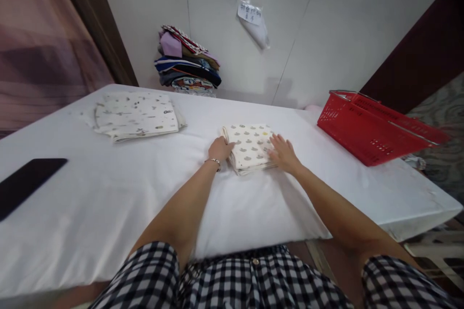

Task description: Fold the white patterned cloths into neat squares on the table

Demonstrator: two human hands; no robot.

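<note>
A folded white cloth [252, 147] with rows of small grey duck-like prints and one yellow one lies on the table in front of me. My left hand [220, 148], a bracelet at its wrist, grips the cloth's left edge with the thumb on top; its other fingers are partly hidden. On the opposite side, my right hand [284, 153] rests against the right edge, fingers spread out. Farther left lies another folded white cloth [139, 115], printed with small dark and green shapes.
A white sheet covers the table [152, 193]. At its right end a red plastic basket [369, 128] stands near the edge. A dark flat slab [31, 183] lies at the left. Folded fabrics [188, 65] are stacked beyond the back edge, and a plastic-wrapped note [253, 19] hangs on the wall.
</note>
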